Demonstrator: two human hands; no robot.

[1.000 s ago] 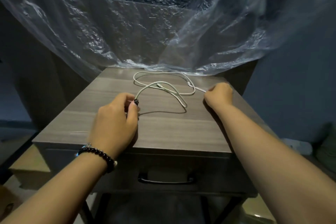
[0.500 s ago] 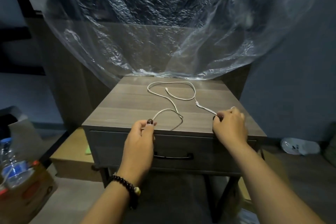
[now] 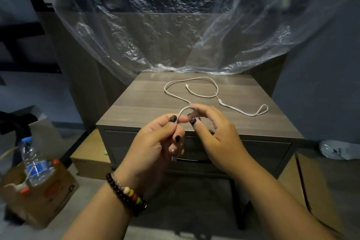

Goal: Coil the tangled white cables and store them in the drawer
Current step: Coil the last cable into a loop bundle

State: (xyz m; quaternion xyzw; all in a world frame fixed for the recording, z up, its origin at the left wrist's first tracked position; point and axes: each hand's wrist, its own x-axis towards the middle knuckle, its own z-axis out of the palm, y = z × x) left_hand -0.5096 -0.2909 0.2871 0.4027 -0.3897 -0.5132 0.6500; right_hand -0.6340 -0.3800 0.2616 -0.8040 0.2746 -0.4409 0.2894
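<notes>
Since the earlier frames both hands have come back off the table and met in front of the drawer, lifting one end of the cable (image 3: 194, 93) into a small arch between them. The left hand (image 3: 155, 142) pinches that end between thumb and forefinger; the right hand (image 3: 216, 138) pinches the other side of the arch with its fingertips. The rest of the cable lies on the table (image 3: 136, 107): a wide loop near the back, a free plug end inside it, a knot to the right, and a small loop near the right edge.

The knot looks like the main risk. If coiling draws the slack in quickly, the knot may tighten and spoil the coil. The dragged length could also slide off the right edge and hang. The first loop is small and could spring open if either pinch slips.

The drawer (image 3: 253, 154) below is closed, so a finished coil would need one hand free.
</notes>
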